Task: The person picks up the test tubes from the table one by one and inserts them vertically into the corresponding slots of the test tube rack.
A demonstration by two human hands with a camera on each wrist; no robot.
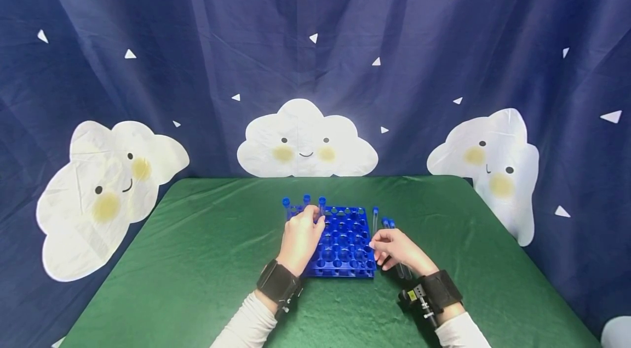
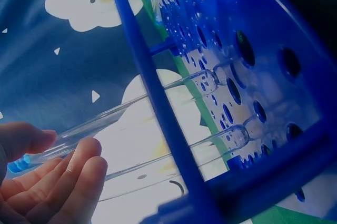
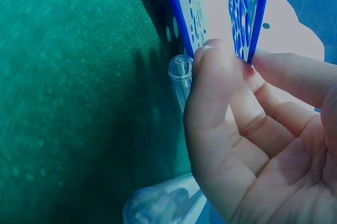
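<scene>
A blue test tube rack (image 1: 343,238) with rows of round holes stands in the middle of the table. My left hand (image 1: 302,235) is at its far left part, thumb and fingers around a clear blue-capped test tube (image 2: 100,121) standing in the rack. A second clear tube (image 2: 139,174) stands beside it in the left wrist view. My right hand (image 1: 396,249) is at the rack's right edge with its fingers bent. A tube (image 3: 181,74) runs behind its thumb; whether the fingertips pinch that tube or the rack is hidden.
Two capped test tubes (image 1: 404,271) lie side by side under my right wrist. Another capped tube (image 1: 286,203) stands at the rack's far left corner. A green cloth (image 1: 197,260) covers the table. Behind hangs a dark blue curtain (image 1: 207,63) with clouds.
</scene>
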